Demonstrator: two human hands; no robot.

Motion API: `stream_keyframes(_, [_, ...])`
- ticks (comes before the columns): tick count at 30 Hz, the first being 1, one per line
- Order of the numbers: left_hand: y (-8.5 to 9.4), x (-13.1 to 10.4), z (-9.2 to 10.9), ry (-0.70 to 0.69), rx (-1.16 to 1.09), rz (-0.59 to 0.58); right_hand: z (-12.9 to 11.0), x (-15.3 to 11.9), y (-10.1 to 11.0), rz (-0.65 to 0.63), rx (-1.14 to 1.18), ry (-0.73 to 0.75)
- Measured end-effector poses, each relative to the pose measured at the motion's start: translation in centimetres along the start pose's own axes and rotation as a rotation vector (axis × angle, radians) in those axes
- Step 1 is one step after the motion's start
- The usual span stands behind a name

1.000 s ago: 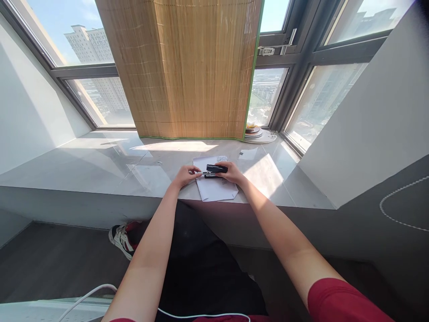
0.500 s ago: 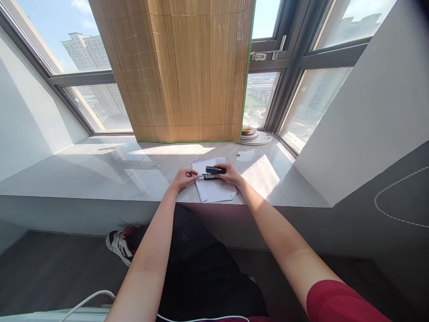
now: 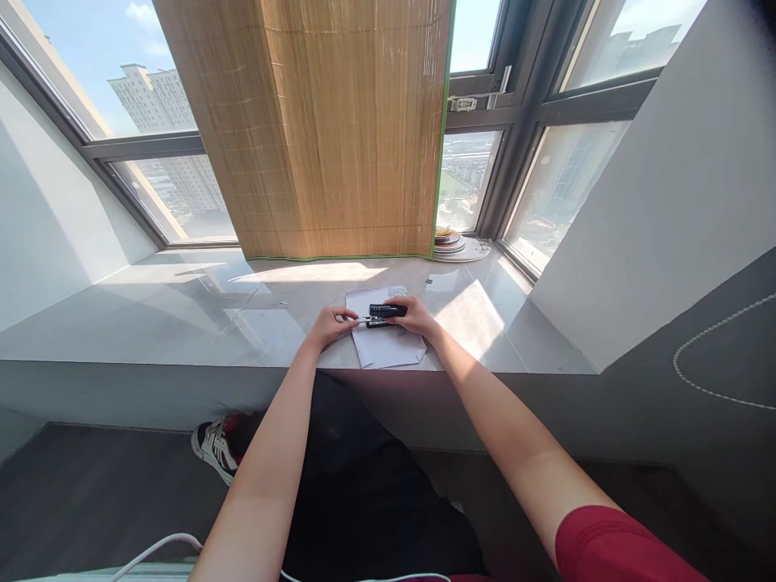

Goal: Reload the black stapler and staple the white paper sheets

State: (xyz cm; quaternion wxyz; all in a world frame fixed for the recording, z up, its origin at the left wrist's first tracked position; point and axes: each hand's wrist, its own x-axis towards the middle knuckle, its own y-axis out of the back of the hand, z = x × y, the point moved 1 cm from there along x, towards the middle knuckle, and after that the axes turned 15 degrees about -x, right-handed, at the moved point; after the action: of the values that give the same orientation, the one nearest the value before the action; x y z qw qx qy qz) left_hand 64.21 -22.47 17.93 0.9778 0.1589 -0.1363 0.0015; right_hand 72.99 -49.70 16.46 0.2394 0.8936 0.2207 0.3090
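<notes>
A black stapler point(image 3: 386, 310) lies sideways above a stack of white paper point(image 3: 388, 347) on the window sill. My right hand point(image 3: 417, 315) is closed around its right end. At its left end, the fingers of my left hand point(image 3: 335, 324) pinch a thin metal piece that extends from the stapler's mouth, apparently its inner metal rail. The stapler's upper and lower black parts stand apart, with silvery metal between them. My right fingers hide the stapler's rear end.
A bamboo blind point(image 3: 345, 137) hangs just behind the pale tiled sill point(image 3: 151, 323). Stacked plates point(image 3: 457, 246) stand in the back right corner. Small metallic bits point(image 3: 283, 305) lie left of the paper. The sill's front edge runs close below my hands.
The stapler's upper and lower parts now look slightly closer together, and the metal piece between them sits a little further in. Both hands keep their holds; the view has shifted slightly.
</notes>
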Motion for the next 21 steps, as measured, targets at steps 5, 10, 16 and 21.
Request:
stream_keyframes(5, [-0.5,0.0,0.6,-0.103,0.063,-0.014,-0.4,-0.1,-0.3,-0.007,0.025,0.056])
stream_keyframes(10, [-1.4,-0.1,1.8,-0.114,0.040,0.011,-1.0,-0.3,-0.1,-0.025,0.090,0.115])
stream_keyframes(16, [-2.5,0.4,2.9,-0.234,0.051,0.004,-2.6,-0.6,0.7,-0.111,0.085,0.146])
stream_keyframes(21, [-2.8,0.6,2.2,-0.266,0.097,-0.173,-2.7,-1.1,0.5,-0.156,0.033,0.150])
